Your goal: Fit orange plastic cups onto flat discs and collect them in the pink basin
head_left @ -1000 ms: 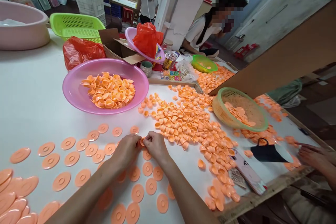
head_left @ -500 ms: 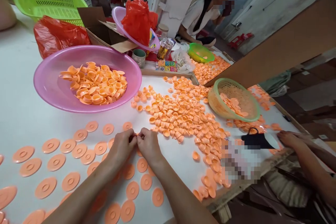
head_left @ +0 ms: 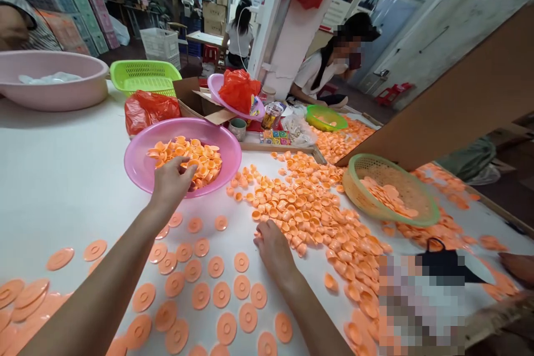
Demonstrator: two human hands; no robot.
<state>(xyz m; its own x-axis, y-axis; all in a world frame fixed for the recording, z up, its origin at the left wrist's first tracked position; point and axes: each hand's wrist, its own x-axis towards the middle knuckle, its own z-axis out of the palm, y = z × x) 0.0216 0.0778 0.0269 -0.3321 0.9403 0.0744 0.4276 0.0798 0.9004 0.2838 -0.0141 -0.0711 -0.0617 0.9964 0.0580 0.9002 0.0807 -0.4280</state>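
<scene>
My left hand (head_left: 172, 178) is over the near side of the pink basin (head_left: 137, 169), its thumb and fingers apart. Beneath it in the basin lie small orange plastic cups (head_left: 206, 164). My right hand (head_left: 273, 247) rests at the near-left edge of a wide pile of loose orange toy cups (head_left: 308, 200). Its fingers curl down together, and whatever they pinch is hidden. Between and below my forearms, flat orange saucers (head_left: 201, 296) with a raised ring lie spread on the white tabletop.
A yellow-green mesh basket (head_left: 354, 178) holding orange discs stands right of the pile. Behind the basin are a red plastic bag (head_left: 152, 111), a cardboard box (head_left: 187, 97) and a green cup (head_left: 237, 129). A cardboard sheet (head_left: 450, 100) slants across the right. A person (head_left: 319, 61) sits across the table.
My hands, together over the saucers before, have separated. The left has moved to the basin and opened; the right has moved to the pile's edge. The view has tilted up and left.
</scene>
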